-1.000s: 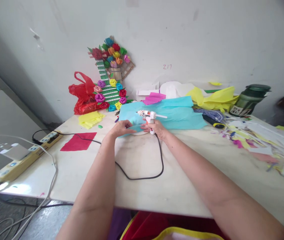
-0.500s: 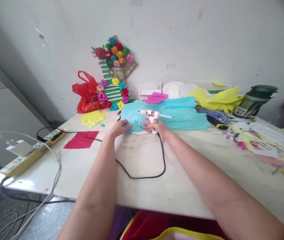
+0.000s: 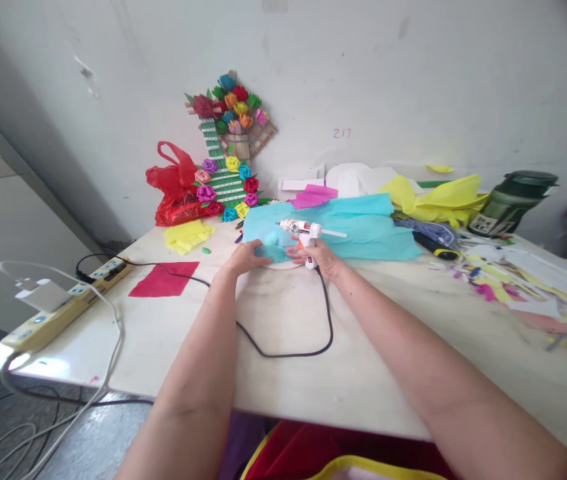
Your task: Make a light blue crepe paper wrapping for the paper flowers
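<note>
My right hand (image 3: 324, 259) is wrapped about the handle of a white hot glue gun (image 3: 308, 233), whose nozzle points left and whose glue stick juts out to the right. Its fingertips reach past the handle onto light blue crepe paper (image 3: 363, 230). My left hand (image 3: 246, 257) is closed at the paper's near left edge, thumb and fingers on the sheet. Between the hands, a small rounded light blue bump (image 3: 272, 239) rises from the paper. A black cord (image 3: 288, 355) runs from the gun under my left forearm.
A yellow power strip (image 3: 63, 313) lies at the left, near a red paper square (image 3: 166, 279). Paper flower crafts (image 3: 228, 173) and a red plastic bag (image 3: 176, 190) lean at the wall. Right are a cutter (image 3: 436, 247), paper scraps (image 3: 523, 287) and a green bottle (image 3: 510, 203).
My left hand has slid slightly right along the paper's near edge. My right hand keeps the glue gun in almost the same place. The whole view has shifted a little.
</note>
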`<state>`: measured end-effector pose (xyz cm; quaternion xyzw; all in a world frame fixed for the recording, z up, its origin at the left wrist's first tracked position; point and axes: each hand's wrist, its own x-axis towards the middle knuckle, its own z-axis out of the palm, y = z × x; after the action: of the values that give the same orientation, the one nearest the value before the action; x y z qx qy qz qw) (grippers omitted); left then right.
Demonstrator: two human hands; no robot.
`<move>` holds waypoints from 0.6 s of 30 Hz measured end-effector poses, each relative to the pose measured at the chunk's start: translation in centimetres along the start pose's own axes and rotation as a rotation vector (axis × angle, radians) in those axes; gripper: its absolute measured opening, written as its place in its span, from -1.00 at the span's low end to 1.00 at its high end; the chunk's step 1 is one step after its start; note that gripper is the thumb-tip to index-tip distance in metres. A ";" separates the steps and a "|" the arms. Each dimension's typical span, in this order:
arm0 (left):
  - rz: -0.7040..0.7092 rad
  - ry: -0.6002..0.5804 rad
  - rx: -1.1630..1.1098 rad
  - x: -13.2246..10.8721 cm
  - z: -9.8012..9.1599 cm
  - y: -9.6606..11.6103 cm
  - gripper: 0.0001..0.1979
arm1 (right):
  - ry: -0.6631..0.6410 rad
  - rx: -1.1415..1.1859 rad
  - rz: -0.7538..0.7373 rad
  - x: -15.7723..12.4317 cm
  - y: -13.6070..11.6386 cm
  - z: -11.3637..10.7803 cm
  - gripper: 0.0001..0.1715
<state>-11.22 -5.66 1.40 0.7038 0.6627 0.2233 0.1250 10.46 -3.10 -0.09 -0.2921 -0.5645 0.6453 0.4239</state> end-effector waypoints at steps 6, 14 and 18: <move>0.026 0.077 -0.080 0.1 0.4 -0.7 -0.62 | -0.049 0.018 -0.012 -0.1 0.1 -0.2 -0.41; 0.054 0.061 -0.103 0.2 0.2 -0.8 -0.69 | -0.093 0.052 -0.024 0.1 0.2 -0.6 -0.43; 0.050 0.042 -0.089 0.1 0.1 -0.5 -0.66 | -0.098 0.031 -0.029 -0.2 0.0 -0.6 -0.48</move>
<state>-11.56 -5.46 1.09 0.7091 0.6367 0.2703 0.1369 11.11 -2.98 -0.21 -0.2453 -0.5786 0.6615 0.4094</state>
